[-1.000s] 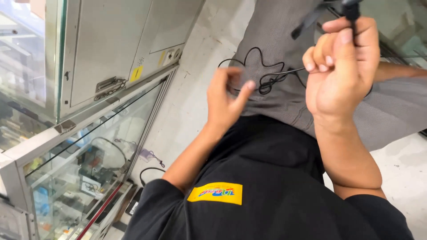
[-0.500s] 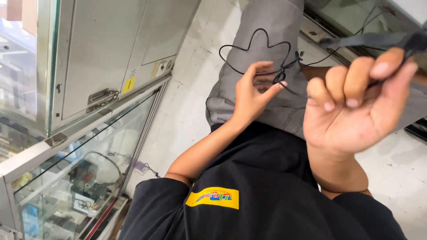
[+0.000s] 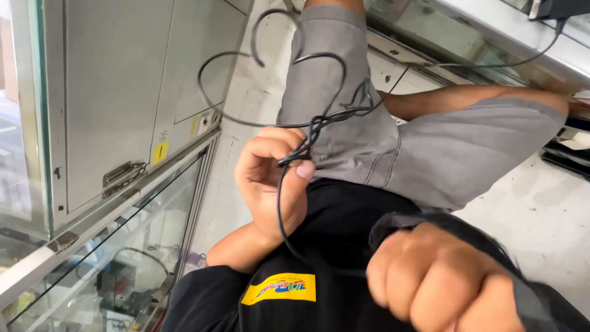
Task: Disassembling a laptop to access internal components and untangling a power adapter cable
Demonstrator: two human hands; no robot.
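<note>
The left hand [image 3: 273, 184] is raised with its fingers curled inward, and a thin black cable [image 3: 295, 110] is pinched between thumb and fingertips. From that pinch the cable is looped upward in tangled curls in front of grey shorts [image 3: 430, 147], and one strand is let down past the palm toward the right hand [image 3: 442, 283]. The right hand is closed into a fist near the camera, blurred; whether the cable is held inside it cannot be told. A glass cabinet [image 3: 92, 264] is seen at left.
</note>
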